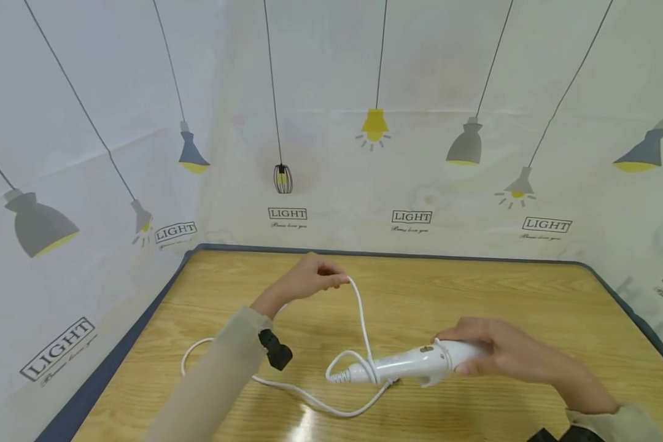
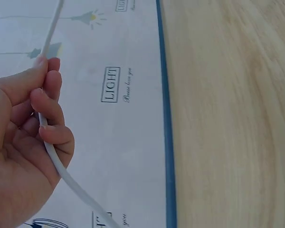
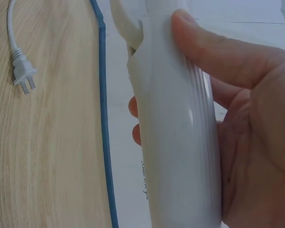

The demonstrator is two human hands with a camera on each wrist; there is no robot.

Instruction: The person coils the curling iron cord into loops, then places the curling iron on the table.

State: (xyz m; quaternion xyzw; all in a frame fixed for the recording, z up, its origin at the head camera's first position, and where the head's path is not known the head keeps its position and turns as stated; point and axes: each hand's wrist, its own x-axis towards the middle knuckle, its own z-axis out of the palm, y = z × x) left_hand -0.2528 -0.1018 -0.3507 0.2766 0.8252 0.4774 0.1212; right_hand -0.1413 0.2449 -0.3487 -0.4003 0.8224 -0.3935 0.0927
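Note:
My right hand (image 1: 500, 351) grips the thick end of a white curling iron (image 1: 400, 366), held sideways low over the table. In the right wrist view the thumb lies along its ridged white body (image 3: 173, 137), and fingertips show on the far side. A white power cord (image 1: 361, 316) leaves the iron's left end and loops around its handle. Up and to the left, my left hand (image 1: 309, 277) pinches that cord between thumb and fingers. In the left wrist view the cord (image 2: 69, 180) also passes under the curled fingers. The two-pin plug (image 3: 23, 71) lies on the table.
The wood-grain table (image 1: 447, 285) has a dark blue edge. A slack stretch of cord curves over its left and front part. Behind and at the sides hangs a pale cloth (image 1: 331, 73) printed with lamps and the word LIGHT.

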